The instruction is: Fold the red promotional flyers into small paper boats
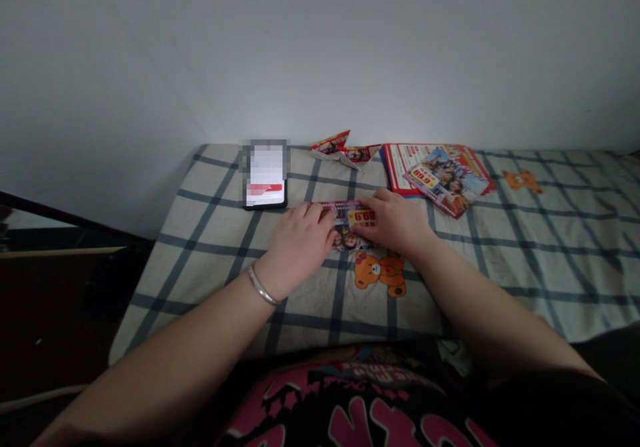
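Note:
On the checked cloth, a colourful leaflet point(345, 239) printed with a yellow 89.9 price label lies in front of me, seemingly folded into a narrow strip. My left hand point(304, 243), with a silver bangle point(263, 287) at its wrist, grips the leaflet's left end with bent fingers. At the right end, my right hand point(397, 223) holds it between thumb and fingers. The fingertips partly cover both ends. Just beyond my right hand is a stack of red and white leaflets point(400, 172), with another photo leaflet point(453, 187) lying askew on top.
A phone point(266, 183) with a lit screen lies beyond my left hand. Folded red paper pieces point(345, 150) stand near the wall point(320, 47). The checked cloth point(200, 260) carries printed bears and covers the surface, whose left edge drops to a dark area.

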`<state>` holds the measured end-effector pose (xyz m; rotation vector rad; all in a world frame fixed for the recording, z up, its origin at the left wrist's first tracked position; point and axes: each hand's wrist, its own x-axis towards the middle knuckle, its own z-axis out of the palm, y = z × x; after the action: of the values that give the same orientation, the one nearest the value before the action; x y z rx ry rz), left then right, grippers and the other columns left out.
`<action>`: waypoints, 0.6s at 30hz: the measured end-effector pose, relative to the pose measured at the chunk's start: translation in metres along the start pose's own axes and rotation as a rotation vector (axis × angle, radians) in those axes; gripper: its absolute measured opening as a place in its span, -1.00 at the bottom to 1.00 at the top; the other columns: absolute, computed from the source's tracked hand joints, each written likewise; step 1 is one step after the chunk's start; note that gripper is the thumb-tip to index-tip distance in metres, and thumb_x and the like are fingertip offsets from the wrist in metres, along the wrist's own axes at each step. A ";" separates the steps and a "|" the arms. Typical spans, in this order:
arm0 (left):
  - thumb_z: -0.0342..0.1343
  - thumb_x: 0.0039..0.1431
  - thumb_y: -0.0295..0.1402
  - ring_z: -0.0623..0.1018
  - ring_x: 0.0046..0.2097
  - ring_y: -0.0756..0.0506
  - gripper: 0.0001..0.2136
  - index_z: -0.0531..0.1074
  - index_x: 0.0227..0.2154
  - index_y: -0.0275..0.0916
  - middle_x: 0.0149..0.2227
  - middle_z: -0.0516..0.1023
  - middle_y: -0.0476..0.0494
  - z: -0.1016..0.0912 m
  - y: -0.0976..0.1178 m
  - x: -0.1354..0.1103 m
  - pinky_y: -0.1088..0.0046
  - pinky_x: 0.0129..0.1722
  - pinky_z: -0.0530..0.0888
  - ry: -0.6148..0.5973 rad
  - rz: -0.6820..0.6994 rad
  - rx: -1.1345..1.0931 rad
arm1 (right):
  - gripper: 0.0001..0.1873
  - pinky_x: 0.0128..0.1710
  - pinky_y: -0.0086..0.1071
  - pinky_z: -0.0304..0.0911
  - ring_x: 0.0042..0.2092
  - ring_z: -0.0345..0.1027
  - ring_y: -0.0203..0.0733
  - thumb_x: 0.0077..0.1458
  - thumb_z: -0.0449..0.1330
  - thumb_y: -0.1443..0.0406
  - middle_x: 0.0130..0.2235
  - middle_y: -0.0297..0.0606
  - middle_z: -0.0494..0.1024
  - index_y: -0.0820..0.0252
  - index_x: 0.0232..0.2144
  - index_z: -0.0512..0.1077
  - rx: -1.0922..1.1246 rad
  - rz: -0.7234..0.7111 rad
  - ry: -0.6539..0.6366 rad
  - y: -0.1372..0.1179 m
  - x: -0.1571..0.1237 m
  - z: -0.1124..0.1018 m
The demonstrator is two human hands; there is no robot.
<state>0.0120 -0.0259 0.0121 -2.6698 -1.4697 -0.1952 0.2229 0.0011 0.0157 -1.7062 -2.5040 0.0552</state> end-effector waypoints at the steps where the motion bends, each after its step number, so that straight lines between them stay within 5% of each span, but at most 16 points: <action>1: 0.03 0.34 -0.30 0.47 0.00 -0.27 -0.68 0.43 0.07 -0.32 0.00 0.51 -0.32 0.000 0.001 0.000 0.18 -0.06 0.47 -0.001 -0.002 0.002 | -0.49 -0.20 -0.26 0.30 -0.08 0.44 0.00 0.14 0.21 -0.04 -0.10 -0.09 0.53 0.15 -0.02 0.53 -0.013 -0.005 0.000 -0.002 0.000 0.000; 11: -0.01 0.34 -0.39 0.45 0.14 -0.31 -0.69 0.42 0.06 -0.42 0.12 0.45 -0.46 0.001 0.012 0.002 0.15 0.01 0.49 -0.097 -0.038 0.008 | -0.48 -0.18 -0.22 0.32 -0.07 0.43 0.03 0.16 0.18 -0.03 -0.08 -0.06 0.51 0.21 -0.01 0.49 -0.035 -0.010 -0.008 -0.008 -0.002 0.000; 18: 0.06 0.33 -0.29 0.48 0.01 -0.27 -0.73 0.46 -0.03 -0.35 0.01 0.50 -0.36 -0.003 0.008 0.000 0.19 -0.04 0.50 -0.057 -0.022 -0.013 | -0.30 -0.16 -0.18 0.32 -0.04 0.42 0.09 0.04 0.24 -0.16 -0.05 -0.02 0.49 0.25 0.01 0.45 -0.055 -0.042 -0.002 -0.008 -0.005 0.001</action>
<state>0.0183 -0.0308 0.0152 -2.6919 -1.5202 -0.1311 0.2173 -0.0064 0.0151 -1.6731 -2.5647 -0.0150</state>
